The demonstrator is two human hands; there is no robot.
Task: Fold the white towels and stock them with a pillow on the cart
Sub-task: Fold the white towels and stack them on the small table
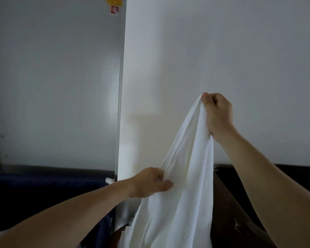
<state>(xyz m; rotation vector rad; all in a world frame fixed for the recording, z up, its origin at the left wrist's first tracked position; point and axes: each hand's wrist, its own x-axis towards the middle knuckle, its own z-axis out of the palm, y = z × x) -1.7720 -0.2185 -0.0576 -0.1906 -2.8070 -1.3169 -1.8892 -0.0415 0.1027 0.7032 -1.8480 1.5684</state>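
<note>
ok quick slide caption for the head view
Right hand lifts a white towel by its top while left hand pinches its edge lower down.

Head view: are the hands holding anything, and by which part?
Both hold one white towel. The right hand pinches its topmost bunched end; the left hand grips its left edge lower down, and the rest hangs.

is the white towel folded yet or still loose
Loose, not folded: the white towel hangs bunched from the right hand, the left hand pinching its edge lower down.
</note>
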